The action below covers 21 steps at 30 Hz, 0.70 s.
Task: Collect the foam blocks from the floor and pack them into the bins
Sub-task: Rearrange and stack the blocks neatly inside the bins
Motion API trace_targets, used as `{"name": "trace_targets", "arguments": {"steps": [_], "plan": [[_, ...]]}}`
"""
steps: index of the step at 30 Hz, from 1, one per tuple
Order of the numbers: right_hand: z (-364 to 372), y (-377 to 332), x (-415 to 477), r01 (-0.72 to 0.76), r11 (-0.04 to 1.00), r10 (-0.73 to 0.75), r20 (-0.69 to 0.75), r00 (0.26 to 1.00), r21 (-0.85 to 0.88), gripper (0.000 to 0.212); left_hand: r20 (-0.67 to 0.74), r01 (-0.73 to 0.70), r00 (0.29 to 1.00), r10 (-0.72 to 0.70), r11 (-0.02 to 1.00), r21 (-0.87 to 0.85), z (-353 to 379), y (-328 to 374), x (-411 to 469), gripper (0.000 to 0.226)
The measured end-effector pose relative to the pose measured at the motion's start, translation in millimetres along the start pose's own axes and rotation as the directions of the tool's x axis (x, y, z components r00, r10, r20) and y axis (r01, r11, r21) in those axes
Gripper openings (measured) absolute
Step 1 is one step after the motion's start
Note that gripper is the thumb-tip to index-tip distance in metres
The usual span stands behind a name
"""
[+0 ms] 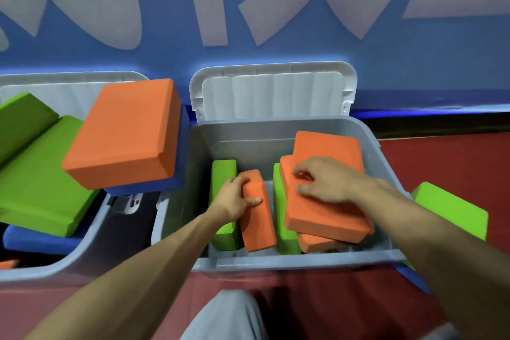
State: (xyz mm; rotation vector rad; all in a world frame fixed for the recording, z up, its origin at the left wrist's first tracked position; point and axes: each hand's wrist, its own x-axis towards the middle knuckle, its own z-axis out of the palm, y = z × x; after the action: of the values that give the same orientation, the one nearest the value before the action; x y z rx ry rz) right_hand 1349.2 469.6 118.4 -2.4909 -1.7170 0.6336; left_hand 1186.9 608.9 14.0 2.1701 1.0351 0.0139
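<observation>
The left bin (91, 232) is sitting heaped with blocks, a big orange block (124, 132) lying on top at its right edge. In the open grey bin (276, 259), my left hand (234, 196) is gripping an upright orange block (259, 226) between two green blocks (223, 174) near its left wall. My right hand (323, 179) is resting bent fingertips on a tilted orange slab (317, 215) by the right wall; I cannot tell if they are gripping.
</observation>
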Motion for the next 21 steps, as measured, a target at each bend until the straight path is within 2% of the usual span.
{"name": "trace_targets", "arguments": {"steps": [3,6,8,10,14,21], "plan": [[2.0,-13.9,6.1,0.051,0.996,-0.046,0.057,0.997,-0.080,0.047,-0.136,0.162,0.973,-0.187,0.971,-0.175,-4.1,-1.7,3.6,0.075],[2.1,-27.4,11.3,0.078,0.994,-0.074,0.051,0.996,-0.083,0.047,-0.179,0.297,0.918,-0.353,0.914,-0.275,-6.6,-4.1,7.2,0.077],[3.6,-38.2,18.8,0.082,0.995,-0.082,0.013,0.997,-0.054,0.045,-0.190,0.327,0.895,-0.403,0.883,-0.336,-10.1,-5.5,10.5,0.069],[9.6,-48.2,29.3,0.082,0.995,-0.081,0.015,0.997,-0.056,0.045,-0.198,0.317,0.890,-0.411,0.868,-0.382,-13.5,-7.9,12.2,0.057],[23.9,-54.8,54.1,0.083,0.987,-0.060,0.166,0.984,-0.140,0.048,-0.209,0.272,0.901,-0.381,0.870,-0.411,-12.8,-16.5,20.7,0.048],[32.5,-40.5,89.0,0.194,0.958,-0.157,0.181,0.971,-0.213,0.058,-0.251,0.223,0.886,-0.390,0.832,-0.507,-3.6,-20.4,44.2,0.041]]}}
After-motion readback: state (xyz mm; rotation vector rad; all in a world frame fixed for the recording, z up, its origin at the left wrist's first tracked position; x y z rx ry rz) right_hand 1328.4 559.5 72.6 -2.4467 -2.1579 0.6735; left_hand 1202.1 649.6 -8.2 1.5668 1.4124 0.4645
